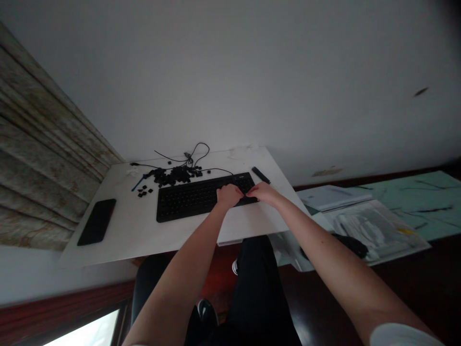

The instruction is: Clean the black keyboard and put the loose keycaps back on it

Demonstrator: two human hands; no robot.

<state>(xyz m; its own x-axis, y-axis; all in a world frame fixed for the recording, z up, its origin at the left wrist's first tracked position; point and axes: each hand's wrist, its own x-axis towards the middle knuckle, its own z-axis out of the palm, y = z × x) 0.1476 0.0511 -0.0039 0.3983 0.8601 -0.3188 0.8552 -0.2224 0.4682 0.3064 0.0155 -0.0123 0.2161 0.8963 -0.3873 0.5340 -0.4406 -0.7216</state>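
Note:
A black keyboard lies on the white table, its key area partly stripped or dark; single keys are hard to make out. My left hand rests over its right half, fingers closed and pointing right. My right hand reaches in from the right over the keyboard's right end, fingertips pinched together. The fingertips of both hands nearly meet just above the keys. Whatever small thing they hold is hidden. Behind the keyboard lies a heap of loose black keycaps.
A thin blue tool lies left of the heap, and a black phone-like slab at the table's left. A black cable loops at the back. A dark stick-shaped object lies behind my right hand. Papers sit lower right.

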